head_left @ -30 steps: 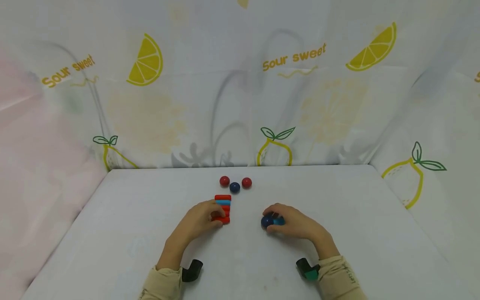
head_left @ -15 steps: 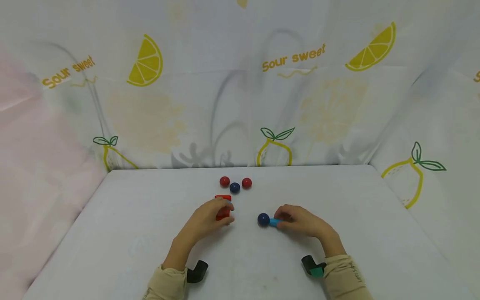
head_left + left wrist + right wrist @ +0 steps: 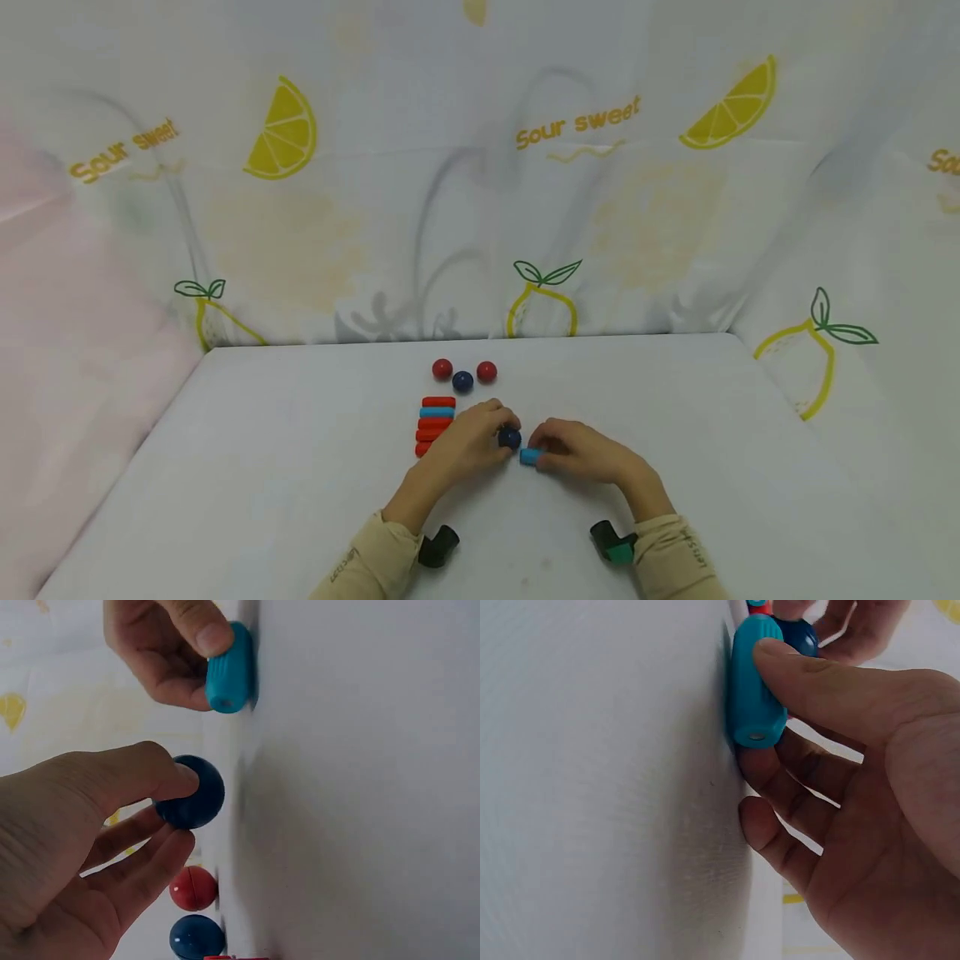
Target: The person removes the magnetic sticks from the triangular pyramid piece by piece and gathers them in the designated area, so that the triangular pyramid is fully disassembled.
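Near the middle of the table my left hand (image 3: 476,437) pinches a dark blue ball (image 3: 196,793) between thumb and fingers; in the left wrist view the ball looks slightly raised off the table. To its right, my right hand (image 3: 585,452) grips a light blue ribbed rod (image 3: 754,686) with thumb and fingers, low against the tabletop. The rod's left end (image 3: 529,457) points toward the ball, and a small gap separates the two. Left of my left hand lies a column of red rods (image 3: 435,423) with one light blue rod (image 3: 437,412) among them; the hand partly covers the nearest ones.
Behind the rods sit two red balls (image 3: 442,368) with another dark blue ball (image 3: 462,382) between them. A white table (image 3: 262,467) reaches back to a lemon-print curtain (image 3: 405,208). Black wrist mounts (image 3: 438,546) stick out from both cuffs.
My left hand has left the rods and moved right to take the dark blue ball, which was at the right hand's rod. The ball is now apart from the rod; the right hand shifted slightly left.
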